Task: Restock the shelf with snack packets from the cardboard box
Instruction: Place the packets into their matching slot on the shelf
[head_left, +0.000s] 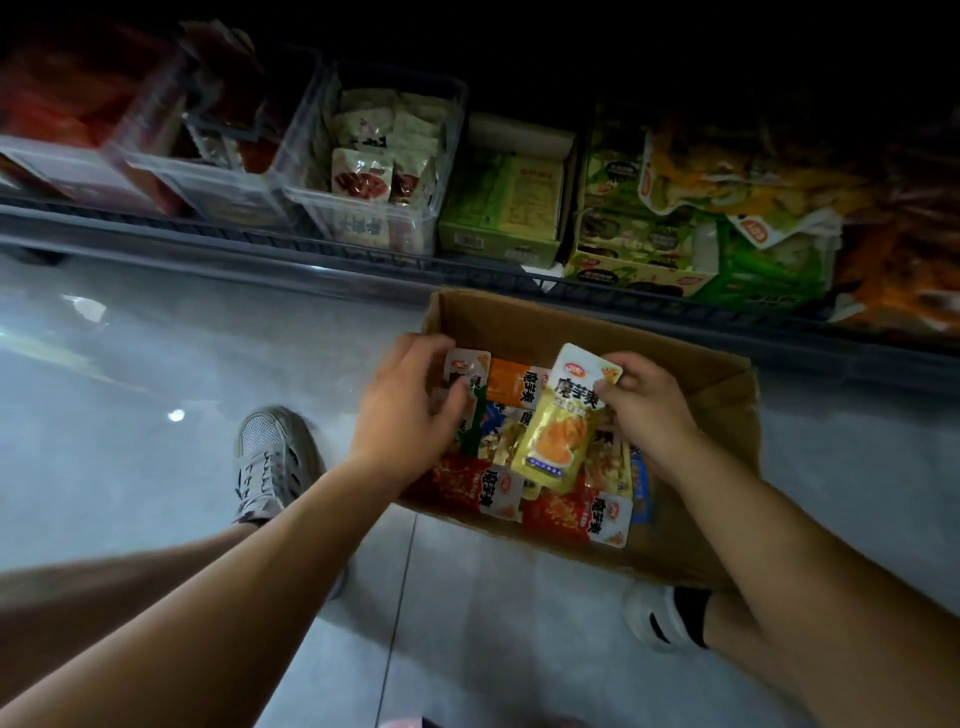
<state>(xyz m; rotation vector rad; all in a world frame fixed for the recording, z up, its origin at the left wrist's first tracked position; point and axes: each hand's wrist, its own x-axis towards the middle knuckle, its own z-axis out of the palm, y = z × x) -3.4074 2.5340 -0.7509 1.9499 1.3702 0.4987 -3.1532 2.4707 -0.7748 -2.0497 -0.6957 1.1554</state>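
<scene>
An open cardboard box (519, 317) stands on the floor below the bottom shelf (260, 244). Inside lie several snack packets in red, orange, blue and yellow. My right hand (647, 402) pinches a yellow packet (558, 426) by its top edge and holds it up over the pile. My left hand (410, 400) reaches into the box's left side, its fingers curled round a white-and-red packet (467, 366). A red packet (467, 483) lies at the box's near edge.
On the shelf stand clear plastic bins (363, 208) with packets, a green carton (501, 208), another green display box (634, 249) and loose bags at the right. My grey shoe (270, 457) and a white-and-black shoe (665, 616) flank the box on the glossy tiled floor.
</scene>
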